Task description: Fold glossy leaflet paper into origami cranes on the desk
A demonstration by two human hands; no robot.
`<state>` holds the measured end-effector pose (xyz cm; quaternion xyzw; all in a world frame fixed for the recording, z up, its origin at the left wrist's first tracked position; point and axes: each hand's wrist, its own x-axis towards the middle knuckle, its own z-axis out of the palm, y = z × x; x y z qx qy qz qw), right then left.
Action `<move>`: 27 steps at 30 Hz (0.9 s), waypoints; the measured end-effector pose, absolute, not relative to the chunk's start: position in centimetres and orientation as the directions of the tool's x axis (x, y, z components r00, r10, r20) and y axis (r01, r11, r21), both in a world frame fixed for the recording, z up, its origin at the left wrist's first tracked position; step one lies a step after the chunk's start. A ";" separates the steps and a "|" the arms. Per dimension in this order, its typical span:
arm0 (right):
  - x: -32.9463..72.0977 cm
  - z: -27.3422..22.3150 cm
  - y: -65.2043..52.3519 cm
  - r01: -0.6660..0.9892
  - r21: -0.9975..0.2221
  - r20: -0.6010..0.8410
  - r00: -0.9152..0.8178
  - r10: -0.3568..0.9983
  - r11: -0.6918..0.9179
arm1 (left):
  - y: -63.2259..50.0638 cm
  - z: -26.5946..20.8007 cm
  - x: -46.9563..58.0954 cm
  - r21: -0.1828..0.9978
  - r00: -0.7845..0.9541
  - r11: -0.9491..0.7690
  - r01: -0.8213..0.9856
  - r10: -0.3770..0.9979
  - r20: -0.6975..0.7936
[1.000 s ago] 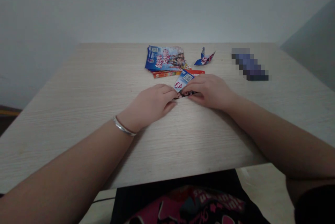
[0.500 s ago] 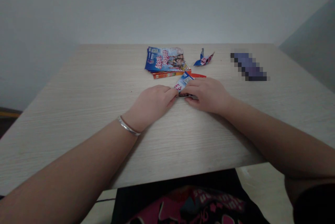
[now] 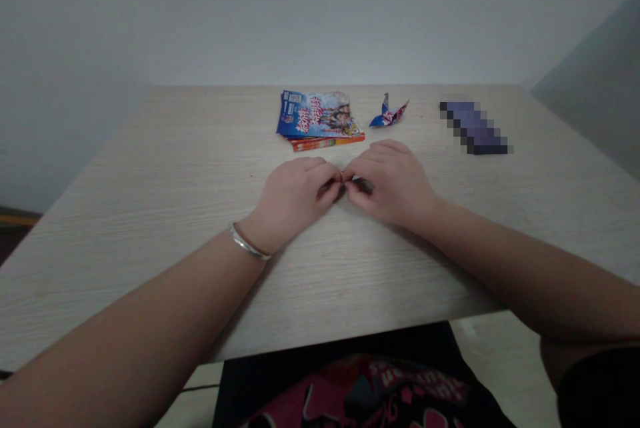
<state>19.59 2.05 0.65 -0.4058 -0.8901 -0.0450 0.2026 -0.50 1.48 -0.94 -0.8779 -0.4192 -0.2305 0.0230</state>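
- An ordinary indoor room, perhaps a home or an office; which of the two cannot be told.
- A pale wood-grain surface (image 3: 200,141), like a desk, stands before a plain light grey wall (image 3: 320,15).
- Smooth, pale flooring (image 3: 487,341) shows beyond its near edge.
- Glossy printed leaflets (image 3: 317,115) lie stacked near the far edge, with a folded paper crane (image 3: 387,118) beside them: light, desk-type things.
- Lighting is dim and even.
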 end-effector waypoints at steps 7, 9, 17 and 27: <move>19.3 0.6 2.0 0.757 -0.146 0.416 -0.537 0.734 0.637 | 1.7 -0.9 -0.5 0.170 0.536 -0.657 0.735 0.715 0.448; 19.4 0.6 2.1 0.759 -0.144 0.401 -0.542 0.739 0.635 | 1.7 -0.9 -0.5 0.153 0.558 -0.676 0.721 0.698 0.450; 19.8 0.5 2.3 0.733 -0.105 0.368 -0.600 0.711 0.672 | 1.7 -0.7 -0.6 0.111 0.614 -0.730 0.674 0.638 0.465; 21.4 0.5 2.6 0.770 -0.111 0.418 -0.538 0.732 0.629 | 1.9 -0.3 -1.5 0.128 0.594 -0.735 0.666 0.626 0.506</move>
